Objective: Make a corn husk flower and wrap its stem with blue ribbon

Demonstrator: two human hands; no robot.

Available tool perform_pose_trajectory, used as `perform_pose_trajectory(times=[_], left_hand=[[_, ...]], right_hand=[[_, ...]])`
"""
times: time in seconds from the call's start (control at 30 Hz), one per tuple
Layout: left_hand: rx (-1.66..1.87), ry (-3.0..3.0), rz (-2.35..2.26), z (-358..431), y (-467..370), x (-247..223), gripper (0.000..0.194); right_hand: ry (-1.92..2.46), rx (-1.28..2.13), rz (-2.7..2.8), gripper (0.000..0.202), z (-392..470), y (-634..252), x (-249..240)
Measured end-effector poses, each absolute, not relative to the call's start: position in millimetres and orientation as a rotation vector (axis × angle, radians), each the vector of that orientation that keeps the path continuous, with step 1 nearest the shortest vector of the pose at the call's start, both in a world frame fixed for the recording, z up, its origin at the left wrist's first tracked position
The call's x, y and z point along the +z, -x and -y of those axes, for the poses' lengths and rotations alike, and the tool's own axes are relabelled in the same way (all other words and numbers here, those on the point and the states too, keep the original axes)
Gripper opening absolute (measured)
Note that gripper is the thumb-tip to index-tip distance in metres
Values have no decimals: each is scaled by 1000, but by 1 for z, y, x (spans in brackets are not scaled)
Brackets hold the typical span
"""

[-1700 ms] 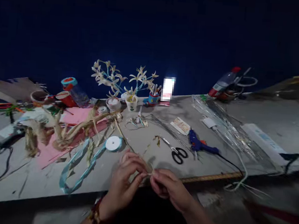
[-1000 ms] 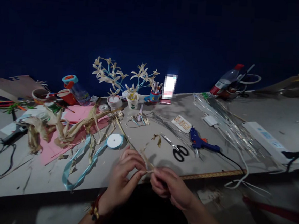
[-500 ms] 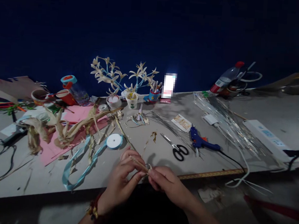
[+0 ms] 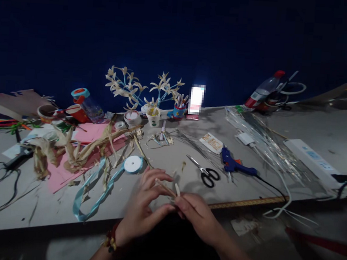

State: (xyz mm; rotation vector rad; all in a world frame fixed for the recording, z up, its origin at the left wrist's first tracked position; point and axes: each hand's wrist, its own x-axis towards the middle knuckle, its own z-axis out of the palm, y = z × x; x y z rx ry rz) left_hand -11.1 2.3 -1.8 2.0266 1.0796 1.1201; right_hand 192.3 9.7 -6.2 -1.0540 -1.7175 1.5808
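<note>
A: What's changed?

B: The left hand [image 4: 144,205] has opened out: half a second ago its thumb and fingers were close together by the pale strip [image 4: 166,188]; now they stand apart.

A: And the right hand [image 4: 196,211]?

B: Pinched on the strip, nearer the person than the scissors [image 4: 203,171] and to their left. A short pale end [image 4: 177,189] now sticks up from that pinch.

A: Meaning?

B: I'd judge the right hand alone secures the strip. Whether a left finger touches it, I can't tell.

A: The glue gun [image 4: 234,164]?

B: Unmoved on the bench [image 4: 162,153], just right of the scissors.
</note>
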Motion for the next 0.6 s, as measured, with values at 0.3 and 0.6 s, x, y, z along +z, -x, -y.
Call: perform_pose_trajectory(times=[0.3,0.6], left_hand=[[1143,-1971,-1026,0,9,1,7],[1252,-1706,-922,-2,11,-3,9]], right_hand=[[777,2175,1287,61,-14,-197,-3],[881,1944,1472,57,-29,-222,-1]])
